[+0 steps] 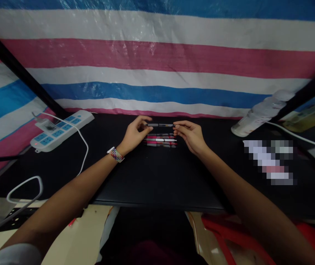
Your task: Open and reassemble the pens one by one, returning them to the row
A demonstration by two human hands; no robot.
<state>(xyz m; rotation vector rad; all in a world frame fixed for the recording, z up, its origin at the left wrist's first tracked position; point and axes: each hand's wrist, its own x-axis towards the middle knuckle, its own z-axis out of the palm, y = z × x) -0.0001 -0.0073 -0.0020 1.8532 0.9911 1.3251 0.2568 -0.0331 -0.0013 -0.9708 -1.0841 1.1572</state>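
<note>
A dark grey pen [160,125] is held level a little above the black table [152,176], between both hands. My left hand [135,133] pinches its left end with the fingertips; a striped band is on that wrist. My right hand [190,134] pinches its right end. Just beneath the held pen lies a neat row of several pens [161,140], pink, white and grey, side by side on the table.
A white power strip [60,129] with a white cable [83,147] lies at the far left. A clear plastic bottle [259,112] lies on its side at the far right, near a yellowish bottle [310,116]. A striped tarp [157,62] forms the back wall.
</note>
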